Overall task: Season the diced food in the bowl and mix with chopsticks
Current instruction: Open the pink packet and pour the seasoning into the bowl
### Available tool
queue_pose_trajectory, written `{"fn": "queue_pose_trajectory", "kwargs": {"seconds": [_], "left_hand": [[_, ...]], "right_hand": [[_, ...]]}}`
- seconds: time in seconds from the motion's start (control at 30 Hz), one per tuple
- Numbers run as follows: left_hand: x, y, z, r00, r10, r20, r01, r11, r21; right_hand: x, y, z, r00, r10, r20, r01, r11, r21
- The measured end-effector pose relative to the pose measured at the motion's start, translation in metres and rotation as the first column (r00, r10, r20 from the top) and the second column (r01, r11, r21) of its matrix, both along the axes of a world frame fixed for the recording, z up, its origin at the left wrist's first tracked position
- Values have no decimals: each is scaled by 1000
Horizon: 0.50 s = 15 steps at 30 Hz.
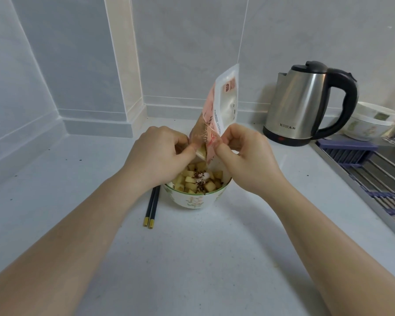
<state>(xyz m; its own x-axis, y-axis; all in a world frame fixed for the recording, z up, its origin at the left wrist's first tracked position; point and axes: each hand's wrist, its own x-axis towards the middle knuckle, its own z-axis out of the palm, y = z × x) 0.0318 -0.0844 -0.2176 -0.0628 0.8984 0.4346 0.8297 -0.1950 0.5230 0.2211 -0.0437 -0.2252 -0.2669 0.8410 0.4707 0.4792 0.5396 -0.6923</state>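
Left hand (pixel 162 151) and right hand (pixel 244 153) pinching seasoning pouch (pixel 224 103) mouth-down over bowl (pixel 192 201); pouch print unreadable. Chopsticks (pixel 152 208) left. Kettle (pixel 306 103) far right, label partly legible.

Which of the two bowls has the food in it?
The floral bowl under the hands, holding seasoned diced food. The other bowl, behind the kettle, shows none.

Soft even daylight, sharp centre, wide-angle edge distortion.

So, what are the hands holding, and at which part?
Both hold the seasoning pouch, turned mouth-down over the bowl. The left hand and right hand each pinch one side of its lower, open end.
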Motion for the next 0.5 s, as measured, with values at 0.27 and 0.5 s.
{"fn": "queue_pose_trajectory", "kwargs": {"seconds": [0.27, 0.5], "left_hand": [[-2, 4, -3, 997, 79, 1, -79, 997, 13], [0, 0, -1, 993, 63, -96, -67, 997, -43]], "right_hand": [[3, 5, -4, 999, 41, 0, -41, 999, -35], [4, 2, -1, 996, 30, 89, -25, 998, -57]]}}
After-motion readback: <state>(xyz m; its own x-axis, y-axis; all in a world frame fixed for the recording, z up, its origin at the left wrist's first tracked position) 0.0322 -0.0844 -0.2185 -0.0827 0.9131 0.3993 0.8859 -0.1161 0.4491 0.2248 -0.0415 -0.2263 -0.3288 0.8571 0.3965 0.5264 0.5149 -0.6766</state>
